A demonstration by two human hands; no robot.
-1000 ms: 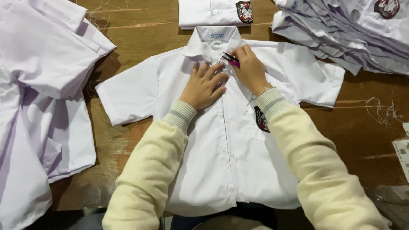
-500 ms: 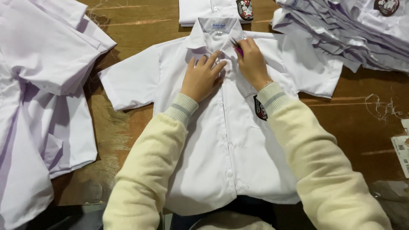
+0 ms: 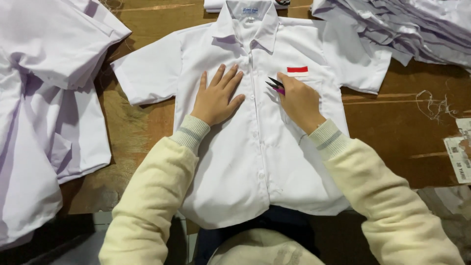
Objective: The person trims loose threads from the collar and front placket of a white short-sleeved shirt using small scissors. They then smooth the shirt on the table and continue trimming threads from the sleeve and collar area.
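Note:
A white short-sleeved shirt (image 3: pixel 255 147) lies buttoned and face up on the wooden table (image 3: pixel 392 118), collar at the far side. A red and white patch (image 3: pixel 297 71) sits above its chest pocket. My left hand (image 3: pixel 217 95) rests flat, fingers spread, on the shirt's chest left of the button placket. My right hand (image 3: pixel 300 100) lies on the pocket side and grips small thread snips (image 3: pixel 274 85) with dark blades and a pink handle, tips pointing left toward the placket.
A heap of white shirts (image 3: pixel 44 98) covers the table's left side. Another stack of pale folded shirts (image 3: pixel 417 29) fills the far right corner. Loose thread (image 3: pixel 434 105) and a paper label (image 3: pixel 458 157) lie at the right edge.
Both hands have slid down the shirt from the collar toward the chest, and the view has shifted so the collar sits at the top edge. The red and white patch is now uncovered.

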